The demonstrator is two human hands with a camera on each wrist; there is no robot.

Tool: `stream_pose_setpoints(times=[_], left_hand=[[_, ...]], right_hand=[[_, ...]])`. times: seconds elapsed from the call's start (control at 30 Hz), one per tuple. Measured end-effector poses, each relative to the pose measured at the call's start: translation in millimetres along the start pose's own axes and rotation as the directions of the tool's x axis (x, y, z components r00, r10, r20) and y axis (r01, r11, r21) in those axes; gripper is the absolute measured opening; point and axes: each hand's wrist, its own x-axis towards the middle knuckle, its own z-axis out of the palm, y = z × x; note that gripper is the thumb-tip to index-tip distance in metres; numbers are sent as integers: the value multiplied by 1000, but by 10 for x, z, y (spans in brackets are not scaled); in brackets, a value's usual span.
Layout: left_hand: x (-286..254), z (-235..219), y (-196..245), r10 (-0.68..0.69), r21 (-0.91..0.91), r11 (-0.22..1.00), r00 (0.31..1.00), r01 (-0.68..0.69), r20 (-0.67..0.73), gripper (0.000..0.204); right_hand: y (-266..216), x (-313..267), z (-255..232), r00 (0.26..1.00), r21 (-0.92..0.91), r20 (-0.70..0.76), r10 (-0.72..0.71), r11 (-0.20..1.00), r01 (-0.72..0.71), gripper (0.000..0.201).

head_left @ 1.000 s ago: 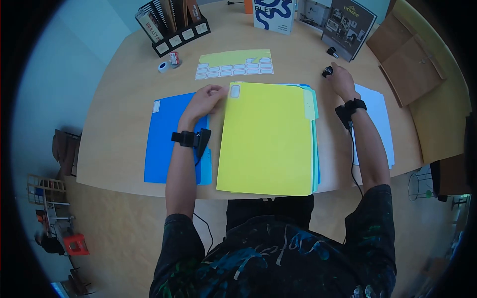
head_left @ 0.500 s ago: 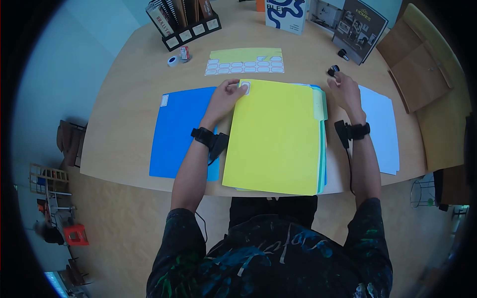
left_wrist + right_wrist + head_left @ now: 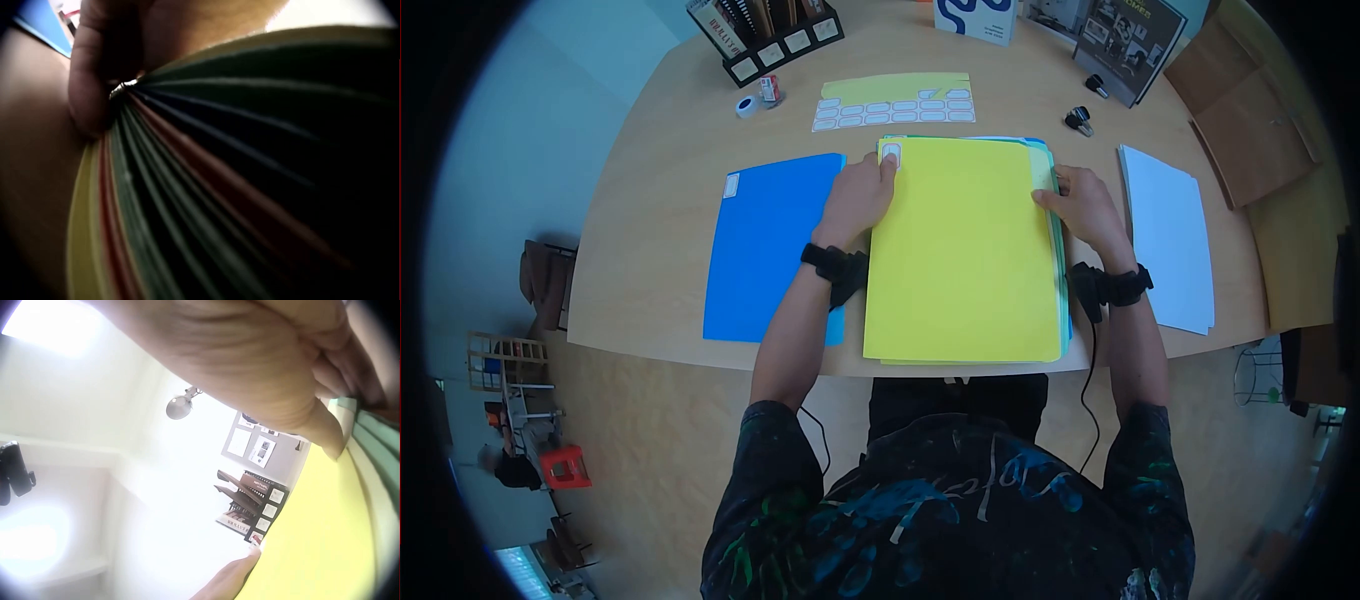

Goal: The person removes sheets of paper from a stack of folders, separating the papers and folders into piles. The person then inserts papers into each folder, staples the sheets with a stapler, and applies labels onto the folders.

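Your right hand has left the black object and, like your left hand, pinches a side of the folder stack before you, probably fairly light, bendy and slippery, best held through its full thickness, long axis pointing away from you, label far end.

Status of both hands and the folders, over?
Left hand gripping folder stack, left edge. Right hand pinching right edge. Nothing blocking in view.
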Motion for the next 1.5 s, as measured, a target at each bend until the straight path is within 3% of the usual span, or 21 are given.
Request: stream_pose_setpoints(times=[0.13,0.2,0.23,0.3,0.43,0.53,0.63,0.7,0.73,0.77,0.8,0.83,1.0,1.07,1.17,1.23,1.27,1.33,1.37,1.43,1.5], left_hand=[[-30,-68,-24,-44,-117,992,999,47,30,64],[-15,40,-157,-31,-398,917,995,-11,-100,58],[15,58,-198,-37,-397,918,994,-6,-100,58],[92,90,-275,-43,-658,753,996,-17,-75,54],[116,125,-234,-57,-750,661,993,-41,-105,52],[91,120,-249,-59,-793,605,988,-77,-141,51],[109,90,-273,-92,-730,679,978,-74,-185,47],[161,130,-298,-78,-841,514,967,-170,-243,38],[158,126,-292,-78,-841,513,966,-172,-245,38],[149,123,-288,-102,-913,386,978,-130,-182,32],[150,114,-280,-114,-964,251,987,-85,-117,27],[165,119,-296,-111,-964,250,987,-90,-120,27],[215,171,-373,-69,-976,146,982,-164,-176,22],[171,133,-301,-96,-973,149,977,-174,-190,23],[127,89,-228,-133,-970,147,968,-193,-213,23],[106,74,-201,-147,-969,135,963,-207,-226,23],[99,69,-191,-160,-968,139,960,-210,-231,23],[109,74,-195,-176,-967,137,955,-217,-239,23],[118,77,-217,-187,-963,164,952,-214,-244,22],[135,94,-253,-198,-959,188,949,-211,-247,21],[146,109,-275,-212,-943,256,940,-212,-269,20]], right_hand=[[8,125,3,999,-20,-17,35,999,-36,43],[83,149,31,998,17,-63,3,1000,-1,45],[100,158,38,993,52,-117,-26,998,32,47],[129,176,32,996,120,-88,-10,993,21,49],[203,191,64,996,315,-84,18,949,9,51],[229,197,97,988,307,-137,-65,946,105,51],[209,161,90,961,206,-236,-141,960,192,49],[208,161,94,948,198,-269,-172,953,229,46],[202,157,90,933,189,-299,-199,946,263,44],[190,152,87,932,187,-300,-202,946,265,44],[170,152,84,963,341,-246,-112,920,194,44],[142,148,77,984,482,-177,-31,869,114,45],[8,43,35,985,687,-124,-118,707,171,53],[-40,27,53,985,718,-121,-122,674,172,55],[-122,-19,104,975,635,-163,-151,740,221,55],[-192,-49,117,916,485,-385,-111,820,303,46],[-135,-5,112,916,481,-384,-119,821,308,46],[24,87,120,971,514,-163,-175,825,235,40],[56,106,141,971,509,-162,-178,827,237,40],[74,96,191,893,271,-217,-394,854,443,36],[-136,-26,130,923,297,-228,-311,880,370,38]])
